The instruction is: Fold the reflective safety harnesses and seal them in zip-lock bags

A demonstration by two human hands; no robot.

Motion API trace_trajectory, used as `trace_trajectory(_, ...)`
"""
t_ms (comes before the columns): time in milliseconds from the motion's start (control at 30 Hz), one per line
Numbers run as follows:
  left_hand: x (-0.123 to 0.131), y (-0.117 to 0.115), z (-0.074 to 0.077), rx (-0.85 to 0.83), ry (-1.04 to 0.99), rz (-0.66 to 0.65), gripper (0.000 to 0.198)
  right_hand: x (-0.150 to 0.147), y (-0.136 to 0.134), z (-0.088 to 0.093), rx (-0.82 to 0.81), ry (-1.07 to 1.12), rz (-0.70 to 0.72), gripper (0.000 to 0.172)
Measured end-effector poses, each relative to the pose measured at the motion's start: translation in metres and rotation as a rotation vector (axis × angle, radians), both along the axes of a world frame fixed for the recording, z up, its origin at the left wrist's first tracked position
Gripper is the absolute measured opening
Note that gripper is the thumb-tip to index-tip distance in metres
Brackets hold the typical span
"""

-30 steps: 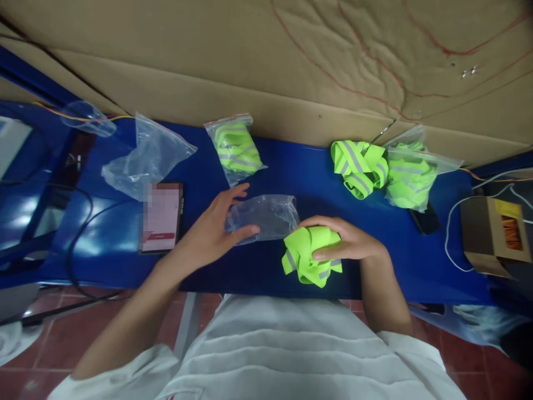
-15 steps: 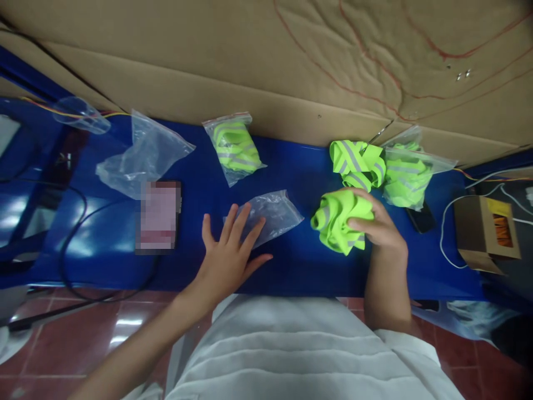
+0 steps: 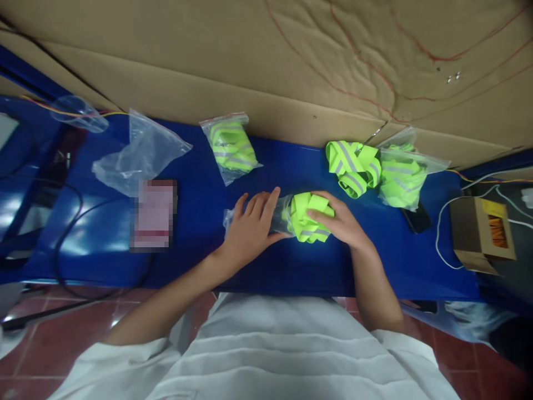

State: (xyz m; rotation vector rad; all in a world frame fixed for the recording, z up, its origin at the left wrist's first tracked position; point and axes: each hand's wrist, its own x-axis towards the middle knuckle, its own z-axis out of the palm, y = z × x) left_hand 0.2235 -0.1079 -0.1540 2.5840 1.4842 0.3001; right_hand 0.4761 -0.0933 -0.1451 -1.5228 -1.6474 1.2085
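Observation:
My right hand (image 3: 339,222) grips a crumpled neon-yellow reflective strap bundle (image 3: 307,216) on the blue table (image 3: 375,266). The bundle sits at the mouth of a clear plastic bag (image 3: 277,219). My left hand (image 3: 252,230) rests on that bag with fingers together, holding its open end against the bundle. Both hands meet at the table's middle, close to the front edge.
A bagged yellow bundle (image 3: 231,147) lies at the back centre. A loose bundle (image 3: 352,166) and another bagged one (image 3: 402,175) lie at the back right. Empty clear bags (image 3: 137,155), a phone (image 3: 153,214), a small cardboard box (image 3: 483,233), cables and a cardboard wall (image 3: 266,61) surround the work spot.
My right hand brought the yellow bundle back left to the clear bag's mouth. My left hand moved up from lying flat on the table and took hold of the bag.

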Motion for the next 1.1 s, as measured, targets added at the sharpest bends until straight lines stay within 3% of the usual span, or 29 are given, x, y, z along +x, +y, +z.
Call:
trace_trajectory(100, -0.002, -0.006, 0.001, -0.031, 0.029, -0.079, 0.107, 0.001, -0.001, 0.002, -0.024, -0.012, 0.088, 0.042)
trace_trajectory(233, 0.0, -0.006, 0.005, -0.101, 0.009, -0.114, 0.113, 0.004, -0.001, 0.003, -0.03, -0.001, 0.151, 0.045)
trace_trajectory(333, 0.004, -0.004, 0.004, -0.115, 0.012, -0.103, 0.103, 0.004, -0.002, 0.006, -0.101, 0.001, 0.207, 0.045)
trace_trajectory(433, 0.01, -0.01, -0.002, -0.076, 0.047, -0.085, 0.096, -0.001, -0.003, 0.008, -0.152, -0.021, 0.162, 0.034)
trace_trajectory(533, 0.014, -0.021, -0.013, -0.009, 0.054, -0.066, 0.086, -0.013, -0.006, 0.006, -0.097, -0.098, 0.041, 0.022)
trace_trajectory(633, 0.013, -0.026, -0.023, 0.009, 0.016, -0.056, 0.083, -0.02, -0.009, 0.005, -0.026, -0.133, 0.062, 0.023)
trace_trajectory(767, 0.004, -0.019, -0.031, 0.003, -0.055, -0.096, 0.083, -0.018, -0.01, 0.011, 0.023, -0.093, 0.218, 0.025)
trace_trajectory(867, 0.0, -0.015, -0.032, 0.004, -0.131, -0.131, 0.087, -0.012, -0.009, 0.015, 0.033, -0.104, 0.239, 0.023)
trace_trajectory(1100, 0.005, -0.015, -0.024, 0.051, -0.17, -0.303, 0.104, -0.005, -0.007, 0.01, -0.046, -0.027, 0.346, 0.025)
